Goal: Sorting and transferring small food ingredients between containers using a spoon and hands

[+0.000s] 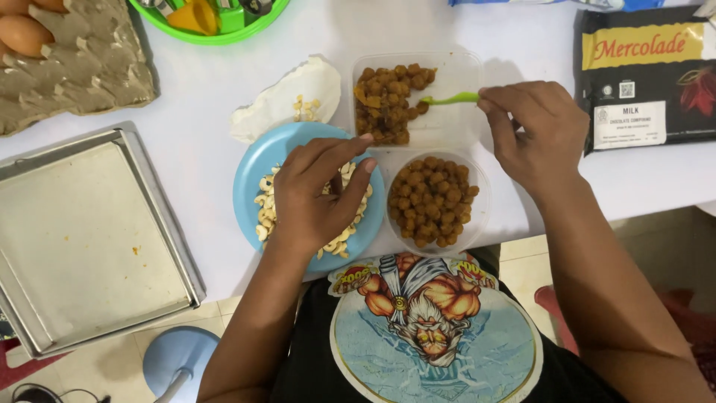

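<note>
1. White tabletop (201,97) seen from above, with a tiled floor and a blue stool (175,358) at the near edge. The person sits close in, so everything stays within easy reach.
2. Far left: a grey pulp egg tray (82,67) with brown eggs (22,33) in its cups. Nearer on the left, a bare metal baking tray (82,239) overhangs the table's near edge.
3. Far centre-left: a green bowl (216,33) holding small utensils, partly cut off by the frame.
4. Centre: a crumpled white wrapper (280,104) with a few pale nut bits lies just beyond a blue plate (257,168) of cashew pieces (265,213).
5. The left hand (317,198) lies palm down over the cashews, fingers spread and slightly curled, touching the heap. Whether any pieces are pinched underneath cannot be told. It seems to be steadying or sorting the nuts.
6. Right of the plate: a round clear tub (477,216) full of brown coated balls (432,198). Beyond it, a rectangular clear container (459,82) holds more of the same, heaped on its left side.
7. The right hand (537,134) pinches the handle of a small green spoon (451,98), whose tip reaches into the rectangular container, touching the heap. The fingertip grip suits fine picking.
8. Far right: a black packet of milk chocolate compound (645,82) lies flat, well apart from the hands.
</note>
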